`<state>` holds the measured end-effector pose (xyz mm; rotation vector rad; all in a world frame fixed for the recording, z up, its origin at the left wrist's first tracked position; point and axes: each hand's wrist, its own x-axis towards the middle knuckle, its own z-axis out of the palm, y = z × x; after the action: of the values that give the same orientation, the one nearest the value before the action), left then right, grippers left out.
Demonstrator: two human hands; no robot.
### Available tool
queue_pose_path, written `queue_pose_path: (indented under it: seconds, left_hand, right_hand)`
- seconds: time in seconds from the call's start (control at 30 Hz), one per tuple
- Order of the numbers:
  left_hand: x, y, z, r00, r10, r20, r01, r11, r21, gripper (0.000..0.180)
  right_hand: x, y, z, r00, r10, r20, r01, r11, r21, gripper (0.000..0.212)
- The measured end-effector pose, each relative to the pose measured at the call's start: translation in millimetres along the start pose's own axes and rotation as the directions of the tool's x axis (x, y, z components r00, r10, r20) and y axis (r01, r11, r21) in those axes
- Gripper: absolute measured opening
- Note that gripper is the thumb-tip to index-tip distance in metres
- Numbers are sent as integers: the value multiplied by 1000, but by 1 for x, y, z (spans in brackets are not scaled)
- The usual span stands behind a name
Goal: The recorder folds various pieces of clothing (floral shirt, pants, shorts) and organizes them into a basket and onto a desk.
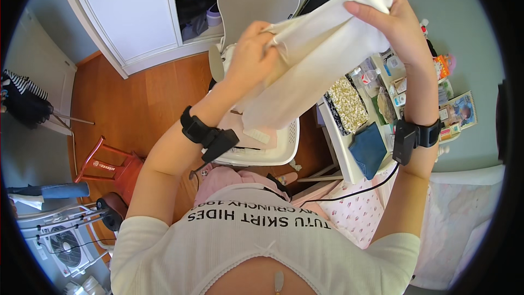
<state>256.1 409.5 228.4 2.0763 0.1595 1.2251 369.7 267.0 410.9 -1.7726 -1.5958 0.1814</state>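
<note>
A cream-white piece of cloth, which looks like a garment, is stretched in the air between my two hands. My left hand is closed on its left edge, with the fingers pinching a fold. Higher up and to the right, my right hand grips the bunched upper corner, thumb on the near side. The rest of the cloth hangs down in loose folds. Below it stands a white plastic basket, partly hidden by the cloth and my left forearm. Light pink fabric shows inside the basket.
A white chair stands behind the basket. On the right, a white desk carries a patterned cloth, a blue pouch and small items. A red stool and a drying rack are at left. A black cable runs from my right wrist device.
</note>
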Motion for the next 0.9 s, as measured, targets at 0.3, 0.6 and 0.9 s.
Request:
queue_pose_path:
  seconds: [0.3, 0.6, 0.9]
  left_hand:
    - [-3, -3, -27, 997, -72, -26, 67, 984, -166, 16]
    - [1, 12, -40, 943, -254, 216, 330, 807, -490, 17]
    - [0, 19, -39, 958, -260, 123, 281, 754, -594, 12]
  right_hand:
    - [-3, 42, -19, 999, 46, -17, -42, 981, 190, 18]
    - [3, 54, -19, 995, 97, 32, -102, 959, 265, 13]
    - [0, 81, -14, 970, 233, 72, -244, 913, 328, 20]
